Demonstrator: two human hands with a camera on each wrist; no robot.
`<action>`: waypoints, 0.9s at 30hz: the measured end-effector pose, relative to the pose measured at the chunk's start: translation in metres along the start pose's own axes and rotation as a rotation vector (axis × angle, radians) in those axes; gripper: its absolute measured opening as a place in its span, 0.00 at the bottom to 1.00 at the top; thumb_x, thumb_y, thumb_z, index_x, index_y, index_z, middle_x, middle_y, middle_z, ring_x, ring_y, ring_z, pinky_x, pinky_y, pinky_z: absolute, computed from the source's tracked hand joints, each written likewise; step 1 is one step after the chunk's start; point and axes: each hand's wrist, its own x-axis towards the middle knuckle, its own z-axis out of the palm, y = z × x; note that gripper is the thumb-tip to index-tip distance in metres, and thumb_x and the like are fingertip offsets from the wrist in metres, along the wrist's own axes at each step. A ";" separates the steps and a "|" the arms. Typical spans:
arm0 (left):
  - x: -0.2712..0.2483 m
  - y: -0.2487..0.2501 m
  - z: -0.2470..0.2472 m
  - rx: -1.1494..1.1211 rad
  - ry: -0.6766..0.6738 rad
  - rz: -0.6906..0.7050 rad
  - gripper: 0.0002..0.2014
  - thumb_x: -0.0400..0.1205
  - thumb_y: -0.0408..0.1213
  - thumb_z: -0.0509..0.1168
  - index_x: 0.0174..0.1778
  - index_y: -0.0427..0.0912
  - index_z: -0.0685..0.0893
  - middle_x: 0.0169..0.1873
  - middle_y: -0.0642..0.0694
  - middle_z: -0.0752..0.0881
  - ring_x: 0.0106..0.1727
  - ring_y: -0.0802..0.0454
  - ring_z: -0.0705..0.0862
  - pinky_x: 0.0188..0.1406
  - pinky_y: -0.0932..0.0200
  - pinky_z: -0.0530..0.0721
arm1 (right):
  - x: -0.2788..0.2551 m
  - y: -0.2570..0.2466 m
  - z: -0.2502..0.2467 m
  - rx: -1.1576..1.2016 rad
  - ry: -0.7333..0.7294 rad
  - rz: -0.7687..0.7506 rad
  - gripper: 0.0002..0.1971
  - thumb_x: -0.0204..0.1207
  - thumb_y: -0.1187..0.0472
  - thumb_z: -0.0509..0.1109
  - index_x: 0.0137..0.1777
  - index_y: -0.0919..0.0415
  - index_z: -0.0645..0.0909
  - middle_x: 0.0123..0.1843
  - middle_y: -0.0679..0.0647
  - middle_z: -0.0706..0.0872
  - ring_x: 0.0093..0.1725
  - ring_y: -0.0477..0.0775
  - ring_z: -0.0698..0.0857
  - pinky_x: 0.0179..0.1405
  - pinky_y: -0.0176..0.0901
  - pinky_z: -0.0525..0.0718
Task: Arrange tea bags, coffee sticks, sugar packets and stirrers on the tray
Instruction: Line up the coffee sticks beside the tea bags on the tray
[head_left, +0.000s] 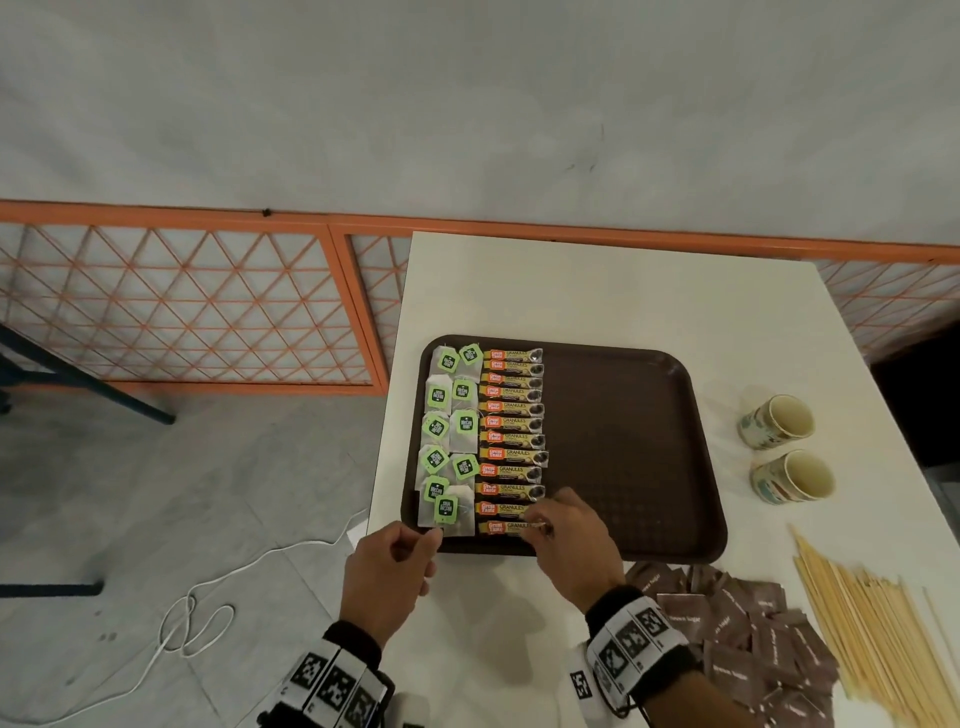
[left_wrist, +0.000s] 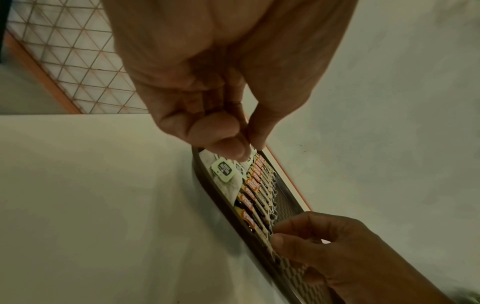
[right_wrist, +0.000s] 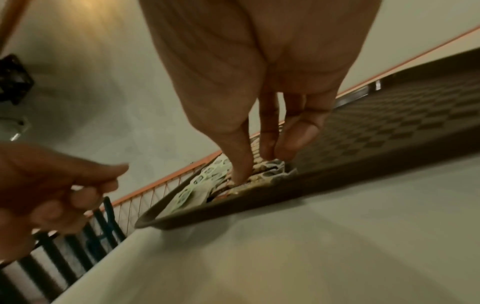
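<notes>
Right hand (head_left: 574, 540) fingers (right_wrist: 242, 164) pinch the nearest coffee stick (head_left: 511, 528) at the tray (head_left: 623, 415)'s 6 o'clock edge, left hand (head_left: 387, 577) curled, apparently empty; sachet looks light, limp, slick, so grip its crimped end.

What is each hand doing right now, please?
Left hand: fingers curled, holding nothing, beside the tray's near left corner.
Right hand: fingertips resting on the nearest coffee stick; whether it pinches cannot be told.
</notes>
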 end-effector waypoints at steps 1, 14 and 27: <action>0.002 0.000 -0.001 0.010 -0.005 0.008 0.13 0.80 0.46 0.71 0.37 0.40 0.85 0.27 0.44 0.89 0.22 0.59 0.81 0.22 0.66 0.77 | 0.001 -0.002 0.003 -0.023 -0.028 -0.029 0.04 0.78 0.55 0.73 0.51 0.51 0.86 0.50 0.44 0.78 0.51 0.47 0.81 0.49 0.48 0.87; 0.015 -0.005 -0.006 0.076 -0.105 0.091 0.14 0.81 0.46 0.71 0.36 0.39 0.84 0.27 0.45 0.89 0.23 0.60 0.81 0.23 0.68 0.79 | 0.002 -0.012 0.009 -0.004 -0.060 -0.059 0.05 0.80 0.59 0.70 0.50 0.50 0.87 0.52 0.45 0.82 0.53 0.49 0.82 0.52 0.48 0.86; -0.046 0.017 0.110 0.475 -0.547 0.411 0.12 0.80 0.52 0.67 0.33 0.55 0.81 0.30 0.57 0.84 0.35 0.60 0.81 0.37 0.65 0.77 | -0.134 0.142 -0.098 -0.073 0.140 0.478 0.12 0.81 0.59 0.64 0.37 0.44 0.81 0.36 0.44 0.84 0.34 0.43 0.84 0.35 0.42 0.86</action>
